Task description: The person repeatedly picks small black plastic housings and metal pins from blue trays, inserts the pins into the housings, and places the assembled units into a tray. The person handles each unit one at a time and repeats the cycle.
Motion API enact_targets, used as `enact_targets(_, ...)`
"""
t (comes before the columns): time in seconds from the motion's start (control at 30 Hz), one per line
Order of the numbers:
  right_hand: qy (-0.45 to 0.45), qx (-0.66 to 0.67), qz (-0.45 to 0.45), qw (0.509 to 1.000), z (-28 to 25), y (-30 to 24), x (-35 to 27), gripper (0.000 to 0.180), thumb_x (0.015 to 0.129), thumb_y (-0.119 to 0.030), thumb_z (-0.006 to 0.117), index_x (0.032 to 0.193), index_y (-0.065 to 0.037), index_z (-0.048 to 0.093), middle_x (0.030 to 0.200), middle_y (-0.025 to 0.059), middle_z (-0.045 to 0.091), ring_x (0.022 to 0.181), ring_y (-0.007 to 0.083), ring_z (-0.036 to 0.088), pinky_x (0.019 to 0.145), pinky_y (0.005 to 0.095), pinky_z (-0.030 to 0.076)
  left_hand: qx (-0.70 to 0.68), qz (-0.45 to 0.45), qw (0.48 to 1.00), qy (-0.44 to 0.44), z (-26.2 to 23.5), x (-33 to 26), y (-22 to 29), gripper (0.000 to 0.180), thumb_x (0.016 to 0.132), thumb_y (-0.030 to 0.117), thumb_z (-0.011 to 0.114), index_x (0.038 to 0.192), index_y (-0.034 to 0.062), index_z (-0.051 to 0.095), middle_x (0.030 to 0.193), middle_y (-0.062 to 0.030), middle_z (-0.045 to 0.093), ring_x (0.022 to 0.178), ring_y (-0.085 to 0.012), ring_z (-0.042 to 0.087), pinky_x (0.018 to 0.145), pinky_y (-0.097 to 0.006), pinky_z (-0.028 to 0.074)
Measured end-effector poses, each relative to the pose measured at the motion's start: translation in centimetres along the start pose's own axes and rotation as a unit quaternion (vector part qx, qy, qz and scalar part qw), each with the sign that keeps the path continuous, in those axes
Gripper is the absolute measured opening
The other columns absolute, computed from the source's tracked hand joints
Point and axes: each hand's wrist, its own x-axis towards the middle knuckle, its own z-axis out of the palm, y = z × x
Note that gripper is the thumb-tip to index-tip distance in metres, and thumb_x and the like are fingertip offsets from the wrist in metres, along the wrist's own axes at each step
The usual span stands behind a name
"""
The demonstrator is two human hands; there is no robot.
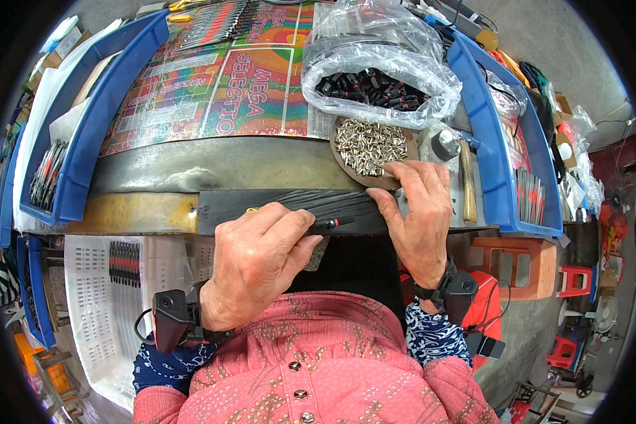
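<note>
My left hand (261,244) is closed, thumb against fingers, around a slim black pen-like piece with a red band (330,224). Its thin end points right, over the dark wooden strip (283,205) along the bench edge; the rest is hidden in my fingers. My right hand (420,205) is at the near right rim of a round brown dish (343,157). Its thumb and forefinger are apart, and the fingertips reach the edge of the heap of small shiny metal tips (371,145). I see nothing between those fingers.
Behind the dish lies a clear plastic bag (381,46) of black parts. A small bottle (444,144) and a wooden handle (468,182) are right of it. Blue bins (116,113) flank the bench. Finished-looking black-and-red pieces (215,25) lie on printed sheets. A white basket (95,311) stands lower left.
</note>
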Motion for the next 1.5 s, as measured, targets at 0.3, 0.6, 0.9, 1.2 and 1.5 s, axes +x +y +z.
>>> enact_targets(0.3, 0.004, -0.012, 0.003, 1.0, 0.1, -0.1, -0.2, 0.036, 0.072, -0.013, 0.08, 0.103, 0.001, 0.067, 0.097, 0.0143, 0.061, 0.092, 0.0331, 0.054, 0.078, 0.0419, 0.046, 0.009, -0.005, 1.0, 0.002, -0.2, -0.3, 0.1, 0.025, 0.071, 0.007, 0.077, 0.092, 0.0052, 0.065, 0.073, -0.0084, 0.058, 0.064, -0.0282, 0.06, 0.056, -0.038, 0.049)
enact_targets(0.6, -0.012, -0.022, -0.008, 1.0, -0.2, -0.1, 0.0, 0.03, 0.073, -0.013, 0.079, 0.099, -0.002, 0.068, 0.094, 0.0126, 0.059, 0.09, 0.0321, 0.053, 0.075, 0.0418, 0.046, 0.007, -0.014, 1.0, -0.01, -0.2, -0.4, 0.1, 0.024, 0.071, 0.006, 0.077, 0.092, 0.005, 0.065, 0.073, -0.0082, 0.058, 0.064, -0.0277, 0.06, 0.056, -0.038, 0.049)
enact_targets(0.9, -0.022, 0.034, -0.021, 0.999, -0.5, 0.5, 0.5, 0.02, 0.074, -0.009, 0.077, 0.09, -0.003, 0.067, 0.09, 0.0115, 0.059, 0.086, 0.0329, 0.054, 0.076, 0.0415, 0.044, -0.002, -0.014, 1.0, 0.0, -0.1, -0.5, 0.1, 0.024, 0.071, 0.006, 0.077, 0.091, 0.005, 0.064, 0.073, -0.0089, 0.057, 0.065, -0.0282, 0.06, 0.057, -0.038, 0.049)
enact_targets(1.2, -0.066, 0.09, 0.014, 0.994, -1.4, 0.8, 0.9, 0.012, 0.075, -0.001, 0.07, 0.085, -0.003, 0.065, 0.088, 0.0112, 0.06, 0.086, 0.0318, 0.053, 0.076, 0.0405, 0.043, -0.014, -0.021, 1.0, -0.016, -0.6, -0.4, 0.3, 0.022, 0.073, 0.007, 0.076, 0.09, 0.0046, 0.064, 0.073, -0.01, 0.057, 0.065, -0.0299, 0.06, 0.057, -0.039, 0.048)
enact_targets(1.5, -0.019, 0.206, 0.079, 0.975, -1.8, -2.6, -0.3, 0.009, 0.078, 0.003, 0.067, 0.085, -0.002, 0.062, 0.078, 0.0091, 0.061, 0.069, 0.0227, 0.056, 0.064, 0.0327, 0.046, -0.07, -0.054, 0.995, -0.042, -1.1, -0.8, 0.4, 0.019, 0.075, 0.01, 0.076, 0.087, 0.0028, 0.063, 0.074, -0.0139, 0.06, 0.066, -0.0329, 0.061, 0.059, -0.041, 0.048)
